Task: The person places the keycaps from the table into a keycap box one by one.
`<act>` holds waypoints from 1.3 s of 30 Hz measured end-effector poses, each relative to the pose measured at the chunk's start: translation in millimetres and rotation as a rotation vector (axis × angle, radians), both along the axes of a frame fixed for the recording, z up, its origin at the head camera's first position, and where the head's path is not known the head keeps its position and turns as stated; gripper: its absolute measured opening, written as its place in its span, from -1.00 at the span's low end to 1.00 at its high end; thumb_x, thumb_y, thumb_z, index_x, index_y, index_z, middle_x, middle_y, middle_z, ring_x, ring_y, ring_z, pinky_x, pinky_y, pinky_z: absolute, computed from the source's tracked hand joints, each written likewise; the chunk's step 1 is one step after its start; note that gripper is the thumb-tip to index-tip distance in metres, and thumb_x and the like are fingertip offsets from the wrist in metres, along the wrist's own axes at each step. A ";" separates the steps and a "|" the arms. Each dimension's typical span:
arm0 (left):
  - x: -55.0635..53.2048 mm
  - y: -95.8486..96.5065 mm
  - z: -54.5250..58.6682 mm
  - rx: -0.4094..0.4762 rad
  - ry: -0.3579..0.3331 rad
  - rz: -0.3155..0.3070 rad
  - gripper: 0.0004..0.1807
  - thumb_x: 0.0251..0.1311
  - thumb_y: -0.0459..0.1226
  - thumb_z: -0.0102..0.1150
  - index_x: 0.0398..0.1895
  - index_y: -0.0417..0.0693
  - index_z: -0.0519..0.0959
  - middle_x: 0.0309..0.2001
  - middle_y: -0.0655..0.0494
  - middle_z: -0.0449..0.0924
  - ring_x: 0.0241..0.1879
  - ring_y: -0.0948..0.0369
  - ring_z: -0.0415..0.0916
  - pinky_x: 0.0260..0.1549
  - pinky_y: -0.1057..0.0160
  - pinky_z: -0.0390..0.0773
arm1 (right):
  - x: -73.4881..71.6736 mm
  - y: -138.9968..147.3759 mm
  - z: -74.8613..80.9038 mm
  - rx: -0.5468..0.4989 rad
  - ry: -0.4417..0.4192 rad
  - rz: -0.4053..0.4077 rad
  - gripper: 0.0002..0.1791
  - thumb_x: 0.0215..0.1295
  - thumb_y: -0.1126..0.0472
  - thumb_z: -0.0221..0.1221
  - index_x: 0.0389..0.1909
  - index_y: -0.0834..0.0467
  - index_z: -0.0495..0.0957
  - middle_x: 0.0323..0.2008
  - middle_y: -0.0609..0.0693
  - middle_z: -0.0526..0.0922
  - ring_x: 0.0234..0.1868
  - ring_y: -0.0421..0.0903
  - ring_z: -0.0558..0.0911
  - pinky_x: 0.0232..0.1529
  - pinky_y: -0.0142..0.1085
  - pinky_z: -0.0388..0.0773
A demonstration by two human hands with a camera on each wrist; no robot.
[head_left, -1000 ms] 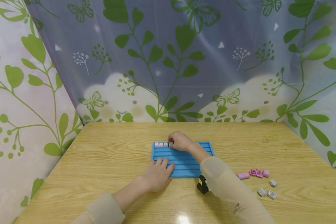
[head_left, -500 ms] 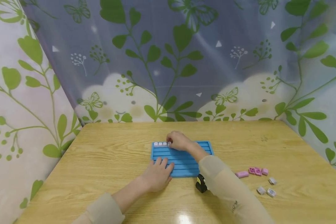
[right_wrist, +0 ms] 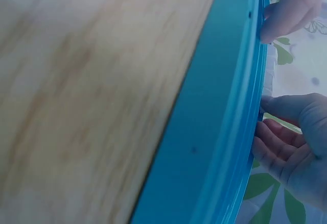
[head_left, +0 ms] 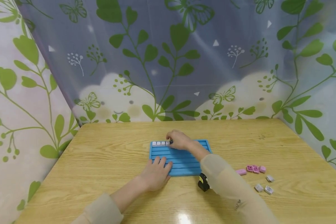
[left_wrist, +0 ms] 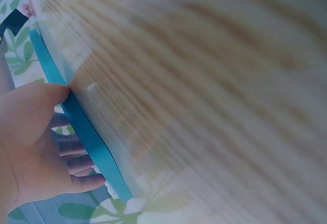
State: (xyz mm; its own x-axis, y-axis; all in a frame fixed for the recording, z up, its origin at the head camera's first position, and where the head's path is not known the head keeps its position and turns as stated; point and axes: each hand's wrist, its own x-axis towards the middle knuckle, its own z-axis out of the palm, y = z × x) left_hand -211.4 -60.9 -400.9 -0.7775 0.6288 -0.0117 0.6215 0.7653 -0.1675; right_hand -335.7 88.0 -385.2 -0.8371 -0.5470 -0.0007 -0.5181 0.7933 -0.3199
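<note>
A blue ridged tray (head_left: 184,163) lies on the wooden table. A short row of white keycaps (head_left: 158,143) fills the left end of its far groove. My right hand (head_left: 180,140) reaches across the tray, its thumb and curled fingers pinching the rightmost keycap (head_left: 167,143) of that row. In the right wrist view its fingertips meet just past the tray's rim, with the keycap hidden. My left hand (head_left: 156,175) rests on the tray's near left corner, fingers spread over the grooves. The left wrist view has its thumb (left_wrist: 59,94) against the tray's edge.
To the right of the tray lie several pink keycaps (head_left: 255,169), one of them long (head_left: 241,172). Nearer the front are 3 loose white keycaps (head_left: 259,188). A black wrist device (head_left: 203,183) hangs at the right sleeve. A patterned curtain (head_left: 173,62) closes off the table's back.
The right hand's keycap has shifted slightly left, closing the small gap to its neighbours. The left hand stays on the tray. The head view has drifted a little.
</note>
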 end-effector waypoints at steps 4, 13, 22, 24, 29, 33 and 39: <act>-0.4 0.4 -0.9 -0.002 0.006 0.003 -0.48 0.34 -0.01 -0.10 0.26 -0.06 0.32 0.14 -0.11 0.32 0.10 -0.04 0.27 -0.04 -0.08 0.38 | 4.2 5.7 2.0 0.031 -0.001 -0.007 -0.63 0.17 0.32 0.21 0.03 0.22 0.48 -0.12 0.07 0.50 -0.09 -0.02 0.49 -0.09 -0.19 0.45; -0.5 1.1 -2.2 0.008 -0.012 0.013 -0.48 0.34 -0.02 -0.11 0.27 -0.06 0.31 0.16 -0.13 0.31 0.13 -0.05 0.25 -0.01 -0.09 0.36 | 23.0 22.9 11.4 0.090 0.010 -0.032 -0.63 0.19 0.22 0.22 0.03 0.20 0.49 -0.02 0.09 0.50 0.00 0.00 0.50 -0.01 -0.14 0.43; -0.7 1.4 -2.8 0.015 0.000 0.005 -0.48 0.33 -0.02 -0.09 0.26 -0.08 0.32 0.13 -0.14 0.32 0.10 -0.06 0.27 -0.04 -0.08 0.38 | 42.4 55.1 27.7 0.090 0.006 0.022 -0.67 0.21 0.18 0.21 -0.03 0.22 0.53 -0.15 0.06 0.54 -0.11 -0.02 0.53 -0.12 -0.16 0.47; -1.0 0.9 -2.5 0.022 -0.009 0.009 -0.49 0.34 -0.02 -0.09 0.26 -0.08 0.31 0.13 -0.14 0.32 0.10 -0.06 0.27 -0.03 -0.09 0.38 | 46.6 63.5 30.5 0.078 0.021 0.041 -0.70 0.21 0.19 0.21 -0.06 0.22 0.54 -0.17 0.06 0.54 -0.15 -0.03 0.53 -0.14 -0.17 0.47; -0.8 -0.2 -0.9 0.026 -0.026 0.018 -0.49 0.36 -0.04 -0.11 0.27 -0.09 0.30 0.15 -0.15 0.30 0.12 -0.06 0.25 -0.01 -0.09 0.36 | 55.8 87.0 33.9 0.056 0.064 0.080 -0.74 0.21 0.21 0.21 -0.11 0.23 0.56 -0.23 0.06 0.54 -0.21 -0.04 0.53 -0.23 -0.21 0.48; -0.1 0.3 0.4 0.022 -0.017 0.007 -0.49 0.36 -0.04 -0.11 0.26 -0.10 0.30 0.13 -0.15 0.31 0.10 -0.06 0.26 -0.03 -0.09 0.37 | 63.1 105.3 33.2 0.058 0.070 0.060 -0.76 0.21 0.22 0.21 -0.14 0.25 0.56 -0.26 0.06 0.55 -0.24 -0.05 0.54 -0.25 -0.21 0.49; 0.4 2.0 0.4 0.033 -0.031 0.010 -0.49 0.36 -0.04 -0.12 0.27 -0.10 0.30 0.13 -0.14 0.30 0.11 -0.06 0.25 -0.02 -0.09 0.36 | 72.7 127.7 28.9 0.038 0.075 0.022 -0.77 0.21 0.20 0.21 -0.20 0.27 0.56 -0.34 -0.01 0.54 -0.30 -0.09 0.51 -0.28 -0.22 0.47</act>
